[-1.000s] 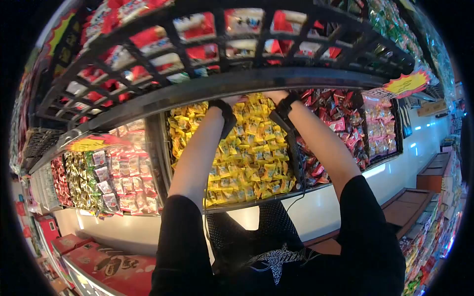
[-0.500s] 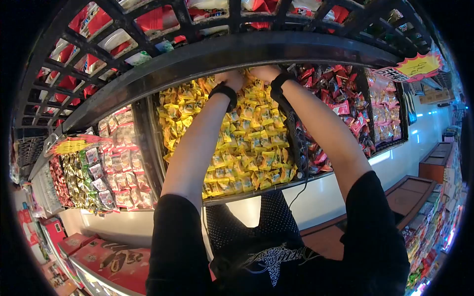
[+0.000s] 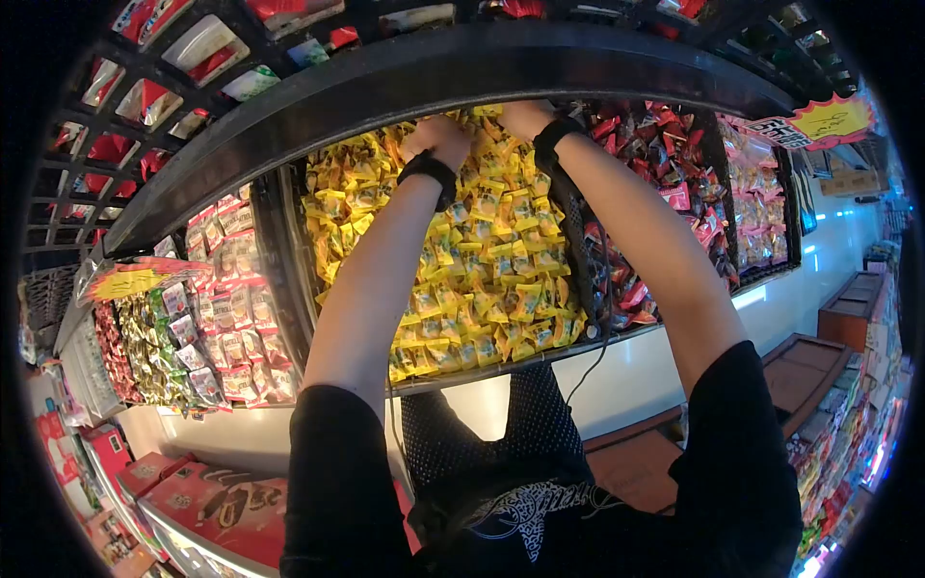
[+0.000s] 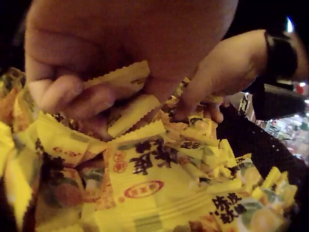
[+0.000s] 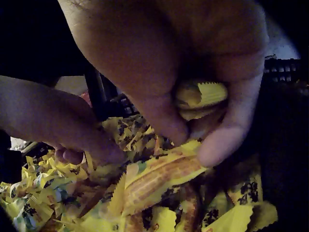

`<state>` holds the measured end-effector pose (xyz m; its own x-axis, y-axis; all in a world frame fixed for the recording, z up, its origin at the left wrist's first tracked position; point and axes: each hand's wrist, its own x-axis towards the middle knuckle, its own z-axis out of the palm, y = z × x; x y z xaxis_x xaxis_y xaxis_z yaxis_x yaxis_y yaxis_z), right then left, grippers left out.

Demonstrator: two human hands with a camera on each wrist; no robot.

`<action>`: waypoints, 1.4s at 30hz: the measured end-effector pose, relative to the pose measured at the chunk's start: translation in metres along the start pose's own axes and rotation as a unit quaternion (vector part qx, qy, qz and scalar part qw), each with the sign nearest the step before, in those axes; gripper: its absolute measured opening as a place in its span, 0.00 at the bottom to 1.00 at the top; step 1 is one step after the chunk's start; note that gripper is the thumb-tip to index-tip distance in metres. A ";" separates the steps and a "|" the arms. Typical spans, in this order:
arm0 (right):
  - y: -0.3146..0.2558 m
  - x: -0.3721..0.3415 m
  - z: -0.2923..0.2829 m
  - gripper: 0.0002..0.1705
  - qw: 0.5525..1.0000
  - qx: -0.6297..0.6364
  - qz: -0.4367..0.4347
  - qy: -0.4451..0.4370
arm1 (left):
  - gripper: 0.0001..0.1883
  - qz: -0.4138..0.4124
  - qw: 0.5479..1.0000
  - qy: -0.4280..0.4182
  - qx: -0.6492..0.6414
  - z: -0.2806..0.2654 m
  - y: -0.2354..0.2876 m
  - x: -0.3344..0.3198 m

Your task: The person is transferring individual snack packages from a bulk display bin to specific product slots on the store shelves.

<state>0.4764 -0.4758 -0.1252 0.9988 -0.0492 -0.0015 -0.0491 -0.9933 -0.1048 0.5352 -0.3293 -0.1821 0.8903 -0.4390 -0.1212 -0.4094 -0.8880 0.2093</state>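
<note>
Yellow-wrapped candies (image 3: 482, 279) fill a black bin in the head view, both hands at its far end. My left hand (image 3: 441, 141) is among them; in the left wrist view its curled fingers (image 4: 91, 99) hold small yellow packets (image 4: 126, 79) under the palm. My right hand (image 3: 528, 118) lies just to the right, partly under the rim of the upper basket. The right wrist view shows its fingertips (image 5: 217, 147) pinching one yellow packet (image 5: 159, 181), while another packet (image 5: 205, 94) sits beneath the palm.
A black upper basket's rim (image 3: 405, 67) hangs over the far end of the bins. Neighbouring sections hold dark red candies (image 3: 665, 154) and pink-white packets (image 3: 236, 318). A yellow-red price sign (image 3: 833, 122) stands at right; a cable (image 3: 602, 356) crosses the bin edge.
The head view has shifted, so the upper basket's rim sits higher and more of both hands shows. Both hands remain close together at the far end of the yellow candies.
</note>
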 end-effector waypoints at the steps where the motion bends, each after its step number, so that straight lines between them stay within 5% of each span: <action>1: 0.000 0.001 -0.004 0.19 1.000 0.007 0.005 -0.021 | 0.26 -0.020 0.999 -0.019 -0.045 -0.007 0.000 -0.002; 2: 0.001 0.002 -0.006 0.18 0.999 0.014 0.011 -0.041 | 0.27 -0.040 0.995 -0.037 -0.089 -0.012 0.000 -0.004; 5: 0.008 0.004 0.012 0.15 0.986 -0.065 -0.039 0.149 | 0.27 0.031 0.999 0.021 -0.037 -0.025 -0.001 -0.015; 8: 0.017 0.000 0.002 0.15 0.991 0.027 -0.066 0.117 | 0.26 0.060 0.993 0.066 -0.080 -0.035 -0.009 -0.017; 10: 0.016 -0.007 -0.009 0.14 0.990 -0.042 -0.101 -0.091 | 0.27 0.082 0.978 0.039 -0.186 -0.038 -0.020 -0.013; 12: 0.013 -0.021 -0.009 0.15 0.981 0.013 -0.078 -0.178 | 0.29 0.086 0.960 0.009 -0.266 -0.032 -0.030 -0.004; 16: 0.003 -0.035 0.009 0.22 0.987 0.146 -0.018 -0.068 | 0.33 0.053 0.933 0.036 -0.355 -0.025 -0.031 0.006; 19: -0.007 -0.027 0.008 0.25 0.984 0.172 0.018 -0.034 | 0.34 0.132 0.914 0.144 -0.355 0.006 -0.043 0.034; 24: -0.003 -0.018 0.027 0.13 0.977 0.153 0.008 0.145 | 0.32 0.043 0.908 0.002 -0.417 -0.028 -0.037 0.009; 30: 0.019 -0.005 0.044 0.13 0.948 0.134 -0.086 0.274 | 0.32 0.063 0.942 0.105 -0.313 0.015 -0.102 0.054; 33: 0.011 -0.008 0.036 0.13 0.952 0.169 -0.052 0.251 | 0.32 0.042 0.959 0.164 -0.228 0.016 -0.140 0.065; 35: 0.007 -0.007 0.035 0.13 0.949 0.206 -0.022 0.237 | 0.32 0.019 0.971 0.169 -0.170 0.013 -0.160 0.068; 38: 0.016 -0.002 0.048 0.14 0.966 0.080 -0.068 0.238 | 0.33 -0.003 0.982 0.152 -0.116 0.015 -0.176 0.073; 42: 0.003 -0.017 0.032 0.13 0.972 0.086 0.004 0.220 | 0.33 -0.010 0.988 0.125 -0.086 0.025 -0.174 0.069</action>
<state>0.4598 -0.4746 -0.1570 0.8980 -0.1343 0.4190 -0.0170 -0.9622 -0.2720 0.6629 -0.2088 -0.2512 0.9281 -0.3552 0.1114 -0.3703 -0.8501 0.3745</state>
